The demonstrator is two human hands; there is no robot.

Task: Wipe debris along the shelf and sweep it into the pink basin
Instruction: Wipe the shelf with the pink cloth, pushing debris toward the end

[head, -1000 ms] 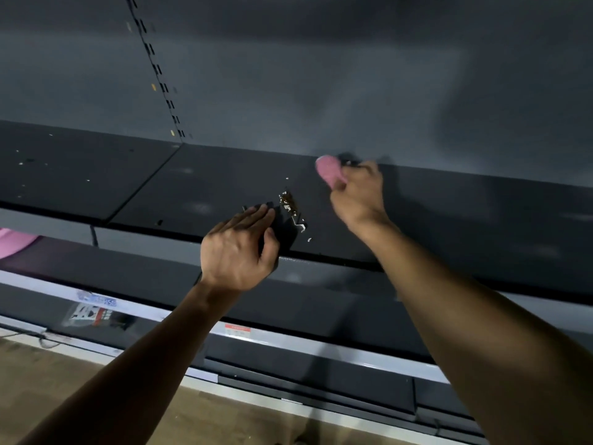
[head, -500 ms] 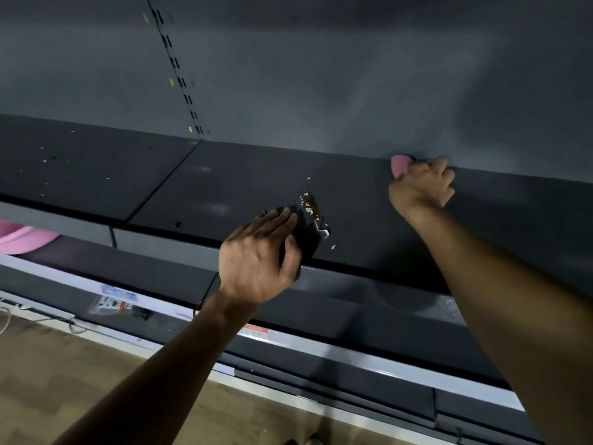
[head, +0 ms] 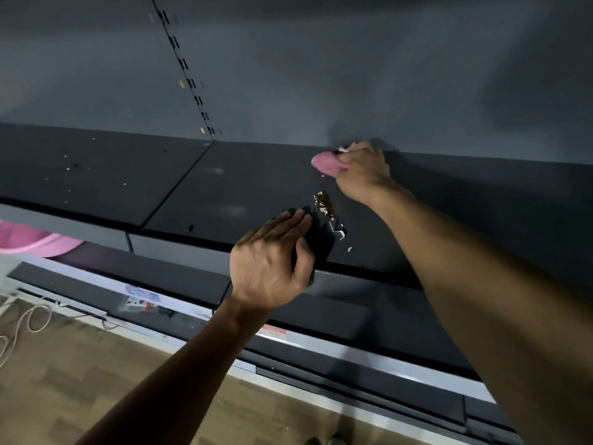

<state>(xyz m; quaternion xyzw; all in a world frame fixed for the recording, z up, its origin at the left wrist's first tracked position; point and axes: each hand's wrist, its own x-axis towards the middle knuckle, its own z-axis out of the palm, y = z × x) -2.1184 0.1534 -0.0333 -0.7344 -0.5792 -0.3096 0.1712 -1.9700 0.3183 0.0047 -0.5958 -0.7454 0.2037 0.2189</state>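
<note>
My right hand (head: 361, 173) grips a pink cloth (head: 325, 165) against the dark shelf (head: 244, 184), close to the back wall. Just in front of the cloth lies a small brown and white debris pile (head: 324, 202). My left hand (head: 272, 261) holds a dark flat object (head: 317, 242) at the shelf's front edge, right beside the pile; what that object is I cannot tell. A few white crumbs (head: 349, 249) sit near the edge. Part of the pink basin (head: 35, 240) shows on the lower shelf at far left.
The left shelf panel (head: 80, 175) carries scattered white specks. A slotted upright (head: 189, 75) runs up the grey back wall. Below are lower shelves with a label strip (head: 272, 332), a wooden floor and a loose cord (head: 22, 319).
My right hand with the pink cloth has swept back left along the rear of the shelf towards the debris pile. My left hand stays at the front edge.
</note>
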